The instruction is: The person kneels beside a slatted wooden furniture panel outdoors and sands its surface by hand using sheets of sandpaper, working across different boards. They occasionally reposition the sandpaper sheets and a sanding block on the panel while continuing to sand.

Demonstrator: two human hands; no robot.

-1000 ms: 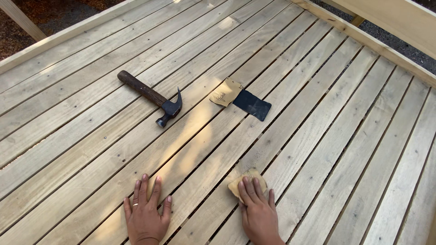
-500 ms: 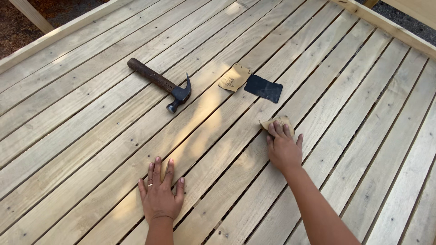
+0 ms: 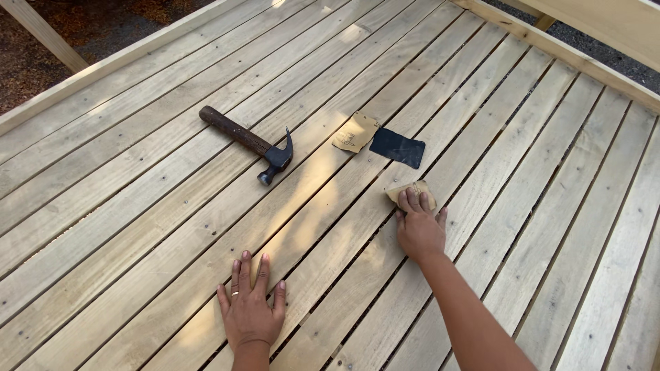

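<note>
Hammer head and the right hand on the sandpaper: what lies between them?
In the head view only bare deck boards separate the hammer from the right hand; the two loose sandpaper sheets lie farther up.

— Where is the hammer (image 3: 249,144)?
— On the deck boards (image 3: 550,206), left of two sandpaper sheets (image 3: 378,139).
— And the hands?
— The right hand (image 3: 419,227) presses a sandpaper piece (image 3: 401,192) just before the sheets. The left hand (image 3: 251,309) lies flat, nearer.

Tan sandpaper (image 3: 410,191), black sheet (image 3: 397,147), brown-handled hammer (image 3: 249,143), pale planks (image 3: 172,227)
</note>
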